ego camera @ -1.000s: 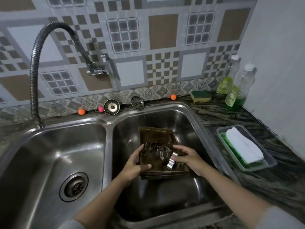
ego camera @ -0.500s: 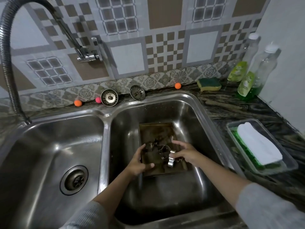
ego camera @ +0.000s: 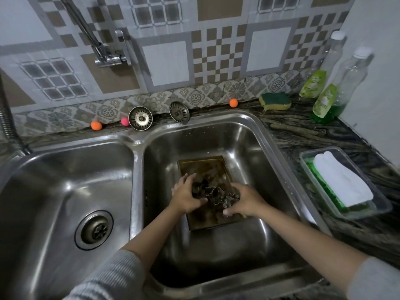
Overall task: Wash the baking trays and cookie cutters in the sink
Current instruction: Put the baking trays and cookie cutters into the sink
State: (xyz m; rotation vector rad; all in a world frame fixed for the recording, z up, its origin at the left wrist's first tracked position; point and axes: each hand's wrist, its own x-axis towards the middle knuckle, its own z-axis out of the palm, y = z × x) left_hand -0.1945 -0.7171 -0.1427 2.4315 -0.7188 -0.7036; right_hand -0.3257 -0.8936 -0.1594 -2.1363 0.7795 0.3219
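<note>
Between your two hands, the cookie cutters [ego camera: 216, 194] sit heaped on the baking tray [ego camera: 203, 167] in the right sink basin [ego camera: 244, 135]. Your left hand [ego camera: 186, 197] and right hand [ego camera: 246, 199] curl around the heap; lifted loosely, cutters could slip out and thin edges nick fingers.

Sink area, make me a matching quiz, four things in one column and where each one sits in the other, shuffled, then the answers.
Things:
1. Tray
2. Sponge
3. White cloth
4. Pink ball

Places:
A. In a clear container on the counter, right of the sink
B. Against the backsplash, beside a strainer
C. In the right basin, under both hands
D. On the counter by the soap bottles

Pairs: 1-C, 2-D, 3-A, 4-B
</note>
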